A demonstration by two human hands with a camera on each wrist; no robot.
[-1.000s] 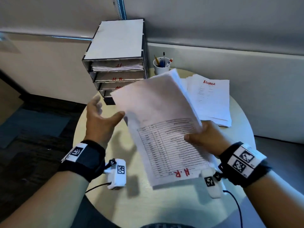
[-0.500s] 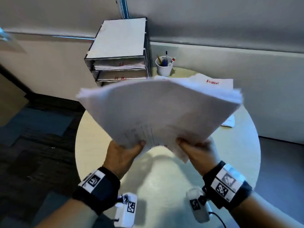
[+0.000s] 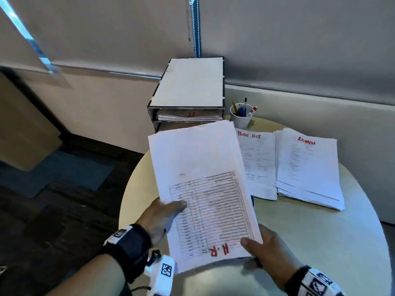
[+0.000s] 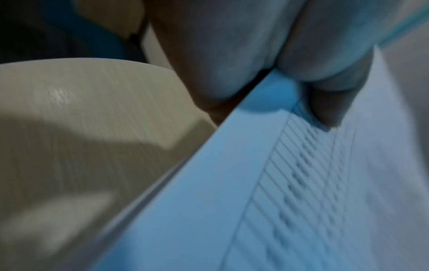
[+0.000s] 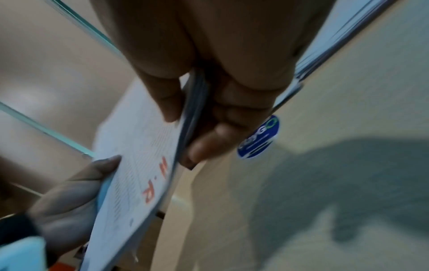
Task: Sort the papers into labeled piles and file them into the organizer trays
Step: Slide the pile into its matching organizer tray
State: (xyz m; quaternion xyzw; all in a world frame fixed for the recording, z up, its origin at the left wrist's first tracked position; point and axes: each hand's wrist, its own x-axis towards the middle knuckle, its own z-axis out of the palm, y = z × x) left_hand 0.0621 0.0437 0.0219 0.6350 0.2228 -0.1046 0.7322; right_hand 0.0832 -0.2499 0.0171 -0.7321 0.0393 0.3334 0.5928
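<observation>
From the head camera we see the H.R. paper stack (image 3: 205,189) held above the near left part of the round table (image 3: 320,242). Its long axis runs from near to far, leaning a little to the left at the far end, and the far short edge reaches toward the organizer trays (image 3: 188,99). The red "H.R" label sits at the near short edge and reads upside down to us. The left hand (image 3: 160,218) grips the stack's left long edge, thumb on top over the printed table. The right hand (image 3: 269,251) grips the near right corner, thumb on top beside the label. On the table to the right lie two more piles, one with a red label we cannot read (image 3: 256,165) and the ADMIN pile (image 3: 307,167), just beside each other. A white cup of pens (image 3: 241,117) stands to the right of the organizer, whose top tray already holds papers.

From the left wrist camera, blurred, we see the left hand's thumb (image 4: 329,95) pressed onto the top sheet (image 4: 301,183), with the table edge (image 4: 81,110) below.

From the right wrist camera the right hand's thumb (image 5: 162,95) lies on top of the stack (image 5: 144,165) and its fingers (image 5: 223,132) are curled beneath, pinching the edge. The left hand (image 5: 69,198) holds the opposite side. A blue round sticker (image 5: 258,136) shows on the table.
</observation>
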